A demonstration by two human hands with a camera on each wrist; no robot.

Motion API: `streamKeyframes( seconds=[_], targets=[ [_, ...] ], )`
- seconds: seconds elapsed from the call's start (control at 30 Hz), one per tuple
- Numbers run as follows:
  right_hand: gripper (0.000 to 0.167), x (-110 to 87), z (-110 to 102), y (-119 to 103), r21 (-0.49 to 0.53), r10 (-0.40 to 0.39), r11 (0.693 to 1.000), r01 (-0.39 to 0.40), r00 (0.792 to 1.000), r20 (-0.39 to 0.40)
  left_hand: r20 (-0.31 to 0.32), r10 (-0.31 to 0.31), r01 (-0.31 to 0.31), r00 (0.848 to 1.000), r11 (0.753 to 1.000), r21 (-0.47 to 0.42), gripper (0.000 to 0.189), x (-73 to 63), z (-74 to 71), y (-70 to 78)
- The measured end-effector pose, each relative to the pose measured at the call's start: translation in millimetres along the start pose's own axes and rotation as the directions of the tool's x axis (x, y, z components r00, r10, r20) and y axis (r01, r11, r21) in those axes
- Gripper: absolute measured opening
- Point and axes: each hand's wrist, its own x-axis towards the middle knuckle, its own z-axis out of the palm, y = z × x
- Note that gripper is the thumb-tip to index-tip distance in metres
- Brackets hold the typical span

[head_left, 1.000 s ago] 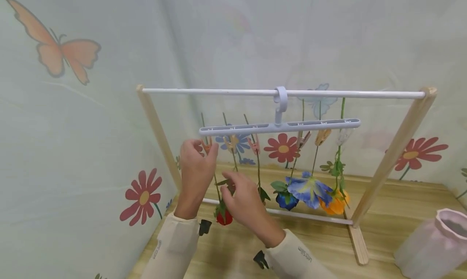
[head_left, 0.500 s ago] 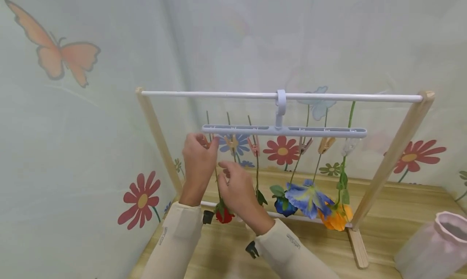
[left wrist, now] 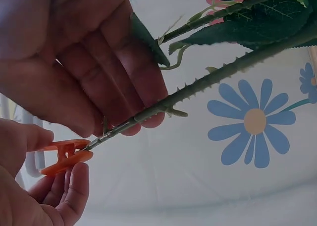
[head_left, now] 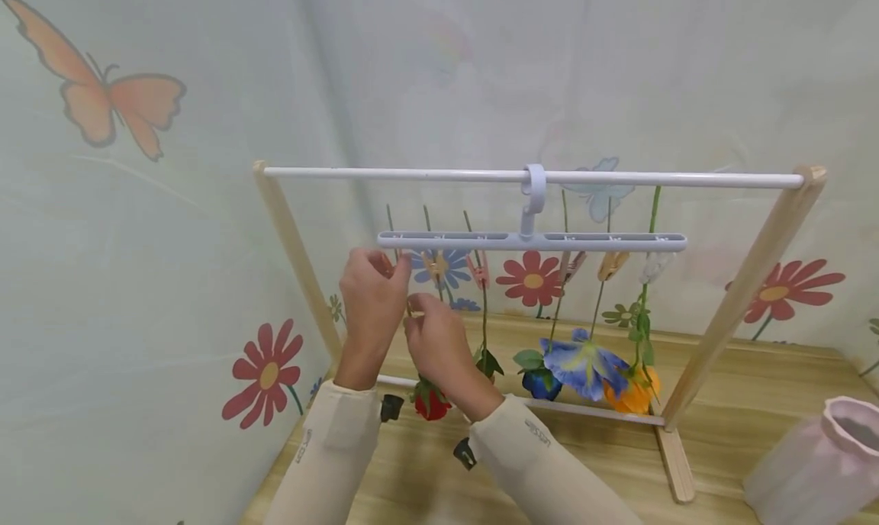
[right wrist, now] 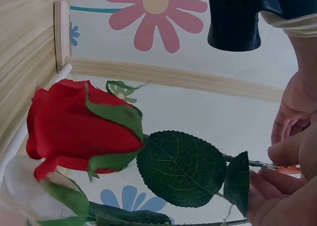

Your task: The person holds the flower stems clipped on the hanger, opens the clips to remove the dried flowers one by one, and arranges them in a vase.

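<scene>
My left hand (head_left: 371,300) reaches up to the left end of the pale blue hanger (head_left: 446,243). It pinches an orange clothes peg (left wrist: 69,159) between thumb and fingers. That peg sits at the stem end of a red rose (right wrist: 84,129), which hangs head down. Just below, my right hand (head_left: 441,342) has thumb and fingers on either side of the rose's thorny stem (left wrist: 193,87), close to the peg. Dark green leaves (right wrist: 181,169) lie by the right fingers. In the head view the left hand mostly covers the peg.
The hanger hooks over a white rail (head_left: 384,174) on a wooden stand. Other pegs hold a blue rose (head_left: 541,384), a blue-violet flower (head_left: 584,365), an orange flower (head_left: 635,391) and more stems. A pink-white vase (head_left: 803,464) stands at the right.
My right hand has moved up and left along the rose stem toward the peg. The left hand stays at the peg; the hanger and flowers sway slightly.
</scene>
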Motion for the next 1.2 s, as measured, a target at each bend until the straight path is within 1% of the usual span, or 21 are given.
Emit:
streamKeyframes(
  seconds=[0.17, 0.27, 0.47, 0.63, 0.9, 1.03, 1.2],
  targets=[
    [0.025, 0.8, -0.5, 0.1, -0.052, -0.004, 0.999, 0.003, 1.000, -0.027, 0.001, 0.020, -0.019, 1.000, 1.000, -0.023, 0.030, -1.6, -3.2, 3.6],
    [0.024, 1.5, -1.1, 0.4, -0.064, -0.011, 0.998, 0.009, 0.999, -0.037, 0.003, 0.031, -0.031, 1.000, 0.999, -0.031, 0.030, -1.6, -4.4, 6.2],
    [0.022, 1.4, 0.0, 0.1, -0.044, 0.000, 0.999, -0.002, 0.999, -0.046, 0.016, 0.038, -0.037, 0.999, 0.999, -0.033, 0.029, -1.5, -5.9, 10.2],
    [0.022, -1.3, 0.8, 0.9, -0.037, 0.013, 0.999, -0.015, 0.999, -0.046, 0.019, 0.034, -0.033, 0.999, 0.999, -0.032, 0.029, -1.6, -6.2, 10.3],
    [0.021, -2.8, 2.7, 3.5, -0.033, 0.020, 0.999, -0.021, 0.999, -0.028, 0.025, 0.027, -0.027, 0.999, 1.000, -0.016, 0.028, -3.3, -6.0, 9.9],
    [0.021, -3.3, 2.3, 3.3, -0.027, 0.027, 0.999, -0.028, 0.999, -0.024, 0.025, 0.033, -0.033, 0.999, 0.999, -0.019, 0.028, -3.5, -5.5, 10.2],
    [0.020, -4.6, 2.0, 2.9, -0.013, 0.039, 0.999, -0.039, 0.999, -0.016, 0.016, 0.026, -0.026, 1.000, 0.999, -0.025, 0.027, -4.7, -5.9, 10.2]
  ],
)
